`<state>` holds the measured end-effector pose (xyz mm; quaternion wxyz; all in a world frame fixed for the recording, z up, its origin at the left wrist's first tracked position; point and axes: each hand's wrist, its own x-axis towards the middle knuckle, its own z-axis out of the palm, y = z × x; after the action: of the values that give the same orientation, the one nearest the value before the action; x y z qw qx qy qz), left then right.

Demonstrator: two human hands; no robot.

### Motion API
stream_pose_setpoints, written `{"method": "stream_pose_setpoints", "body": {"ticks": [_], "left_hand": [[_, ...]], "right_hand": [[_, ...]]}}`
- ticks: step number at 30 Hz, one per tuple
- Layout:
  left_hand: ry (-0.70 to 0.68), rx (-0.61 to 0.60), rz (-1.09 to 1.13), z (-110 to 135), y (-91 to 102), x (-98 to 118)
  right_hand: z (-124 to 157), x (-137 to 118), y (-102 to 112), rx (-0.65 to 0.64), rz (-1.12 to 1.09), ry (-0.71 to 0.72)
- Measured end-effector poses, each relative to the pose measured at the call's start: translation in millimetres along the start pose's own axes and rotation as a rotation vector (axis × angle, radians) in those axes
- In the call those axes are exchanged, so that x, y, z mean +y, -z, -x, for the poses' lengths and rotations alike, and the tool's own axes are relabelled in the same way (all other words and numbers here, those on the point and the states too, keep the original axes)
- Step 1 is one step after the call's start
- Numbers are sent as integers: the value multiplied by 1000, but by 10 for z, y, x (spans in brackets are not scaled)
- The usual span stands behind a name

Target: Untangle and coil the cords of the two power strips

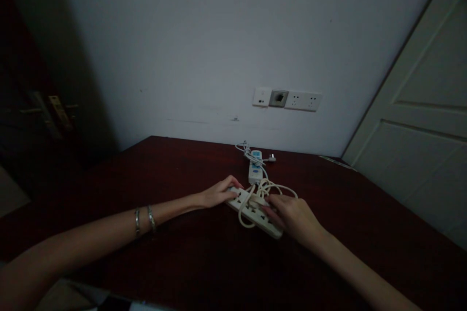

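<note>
A long white power strip (269,227) lies slantwise on the dark red table (189,252). Round its far left end my left hand (221,192) is closed, thumb on top. My right hand (292,211) is closed over the middle of the strip, pinching the pale plug (258,200) of its cord. From there the cream cord (245,225) loops over the strip and gathers in coils behind it. Just beyond stands a second, smaller power strip (255,173) with blue markings, its own thin cord bundled over it and a plug (270,158) to its right.
The table meets a pale wall (204,48) at the back. On that wall are a wall socket panel (303,101) and a grey-framed outlet (278,98). A white panelled door (426,121) is at the right, a dark door with a handle (60,112) at the left.
</note>
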<state>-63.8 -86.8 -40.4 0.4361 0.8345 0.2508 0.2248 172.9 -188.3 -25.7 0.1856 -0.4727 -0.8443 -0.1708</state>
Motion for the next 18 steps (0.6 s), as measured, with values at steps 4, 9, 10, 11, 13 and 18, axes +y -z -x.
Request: {"method": "stream_pose_setpoints", "body": {"ticks": [4, 9, 10, 11, 13, 18], "left_hand": [[-63, -19, -98, -28, 30, -2], [-208, -35, -250, -34, 13, 30], [-232, -40, -263, -38, 5, 33], [-257, -42, -275, -44, -3, 36], [-305, -41, -299, -58, -22, 40], [-315, -15, -371, -80, -79, 34]], "right_hand": [[-42, -27, -28, 133, 127, 134], [-24, -80, -132, 206, 181, 234], [-38, -92, -159, 206, 185, 234], [-62, -105, -187, 202, 187, 233], [-126, -139, -245, 197, 172, 216], [-259, -226, -302, 84, -174, -61]]}}
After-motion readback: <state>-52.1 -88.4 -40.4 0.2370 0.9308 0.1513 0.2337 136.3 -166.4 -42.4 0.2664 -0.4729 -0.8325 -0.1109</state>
